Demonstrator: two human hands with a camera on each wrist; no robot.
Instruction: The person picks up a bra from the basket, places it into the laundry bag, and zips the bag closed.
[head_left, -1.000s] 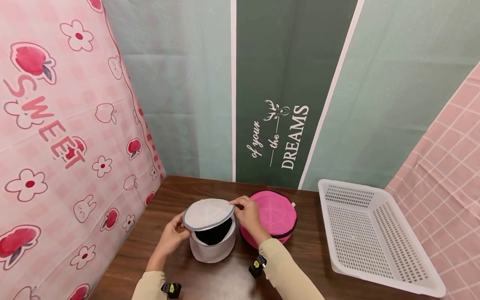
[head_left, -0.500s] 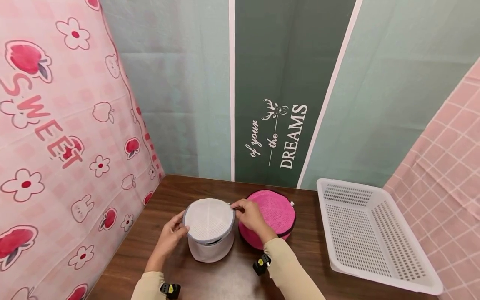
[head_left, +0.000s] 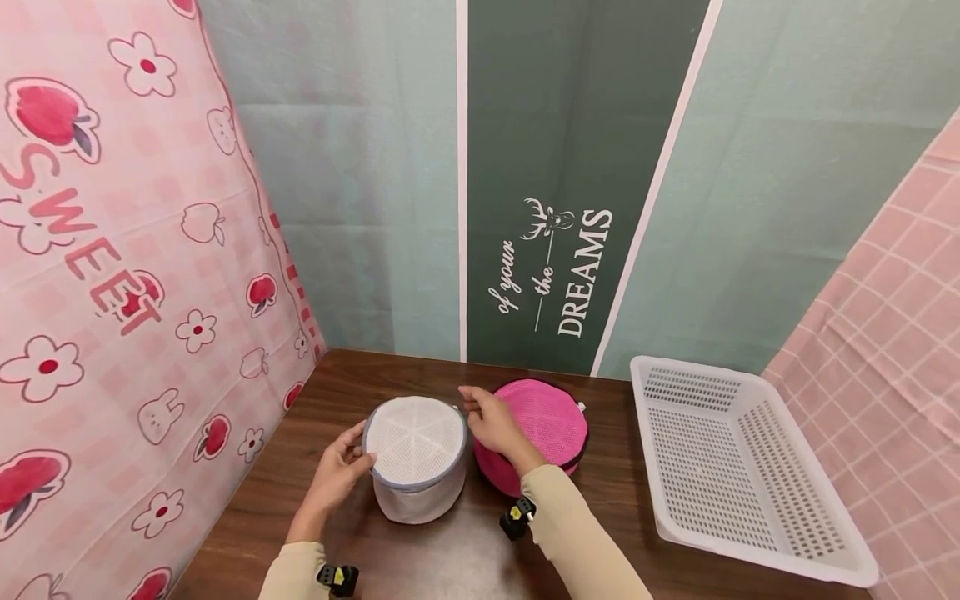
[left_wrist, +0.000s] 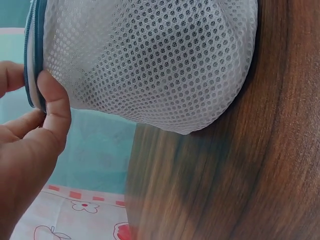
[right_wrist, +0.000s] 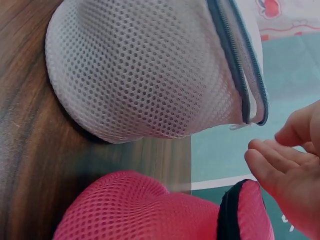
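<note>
A white mesh laundry bag (head_left: 420,503), round with a grey-blue zip edge, stands upright on the table. Its round lid (head_left: 415,440) lies over the top; in the right wrist view the two rows of zip teeth (right_wrist: 239,57) are apart. My left hand (head_left: 333,482) pinches the bag's edge on the left, thumb on the near side of the rim. Beside the rim on the right, my right hand (head_left: 495,427) hovers with loosely bent fingers, touching nothing in the right wrist view. Under and behind it sits a pink mesh laundry bag (head_left: 551,421) with black trim, partly covered by my forearm.
A white perforated plastic basket (head_left: 660,500) stands on the right of the brown wooden table (head_left: 345,379). Printed cloths hang behind and at both sides: a pink apple-patterned one (head_left: 225,350) on the left, a green one (head_left: 536,125) at the back.
The raised, tilted lid has come down over the white bag's opening, covering the dark inside. My right hand has let go of the lid's edge and lifted slightly away; the left stays at the rim.
</note>
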